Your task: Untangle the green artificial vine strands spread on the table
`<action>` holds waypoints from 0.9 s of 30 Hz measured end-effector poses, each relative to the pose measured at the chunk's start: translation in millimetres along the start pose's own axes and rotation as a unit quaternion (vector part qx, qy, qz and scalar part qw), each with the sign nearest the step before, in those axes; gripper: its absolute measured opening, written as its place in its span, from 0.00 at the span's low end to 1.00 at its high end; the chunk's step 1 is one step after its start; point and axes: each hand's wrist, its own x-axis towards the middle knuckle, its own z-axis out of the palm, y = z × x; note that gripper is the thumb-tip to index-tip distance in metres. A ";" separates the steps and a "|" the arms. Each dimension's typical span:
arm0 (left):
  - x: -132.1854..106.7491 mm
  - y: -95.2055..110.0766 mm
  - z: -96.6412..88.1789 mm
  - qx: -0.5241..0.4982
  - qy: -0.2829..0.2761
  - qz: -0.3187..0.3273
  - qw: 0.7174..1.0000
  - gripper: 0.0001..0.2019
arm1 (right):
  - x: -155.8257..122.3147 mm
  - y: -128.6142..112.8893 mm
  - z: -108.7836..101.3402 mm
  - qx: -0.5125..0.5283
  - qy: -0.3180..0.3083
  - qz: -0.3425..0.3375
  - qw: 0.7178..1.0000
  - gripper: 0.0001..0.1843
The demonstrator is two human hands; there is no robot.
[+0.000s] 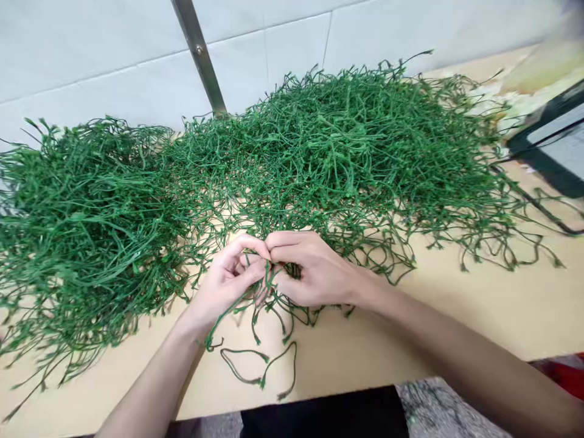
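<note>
My left hand [237, 271] and my right hand [310, 264] meet above the table near its front edge. Thumb and forefinger of each hand pinch a thin green plastic stem [267, 274], whose end hangs down past the left thumb. Several similar stems dangle or lie just below the fingers; which of them are held I cannot tell. A loose branched stem [262, 382] lies on the tabletop nearer to me. Behind both hands spreads a big tangled heap of green stems [337, 140].
A second dense heap of stems [91, 213] covers the left of the table [456, 322]. White wall panels [137, 85] with a metal strip [198, 52] stand behind. At the right is a dark-framed object [542, 146] with a black cord. Below the edge shows a speckled floor [442, 407].
</note>
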 end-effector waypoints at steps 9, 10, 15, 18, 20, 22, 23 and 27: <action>2.2 -1.0 -1.7 0.002 0.007 0.011 1.000 0.10 | -0.7 -0.3 1.5 -0.006 0.026 -0.018 0.999 0.11; 2.1 -0.9 -1.5 0.005 0.009 0.012 1.000 0.10 | -0.9 -0.1 1.8 -0.005 0.027 -0.017 0.999 0.11; 1.9 -0.3 -0.5 -0.025 -0.012 0.039 0.999 0.08 | -2.0 5.9 2.4 -0.011 0.027 -0.023 0.999 0.12; 2.1 1.7 0.2 -0.055 -0.038 0.054 0.996 0.06 | -1.4 10.4 -0.7 -0.007 0.015 -0.030 0.999 0.16; 2.9 3.5 0.9 -0.059 -0.026 0.047 0.997 0.05 | -0.1 10.9 -4.8 -0.001 0.004 -0.015 1.000 0.14; 4.0 5.1 1.7 -0.062 0.004 0.038 0.997 0.07 | 1.7 9.2 -9.6 0.002 0.005 0.007 1.000 0.12; 4.6 5.7 2.1 -0.065 0.023 0.035 0.997 0.09 | 2.7 7.8 -11.9 0.008 0.009 0.016 1.000 0.11; 6.7 6.6 2.4 -0.069 0.087 0.020 0.994 0.10 | 5.6 3.2 -16.3 0.044 0.036 0.049 0.997 0.08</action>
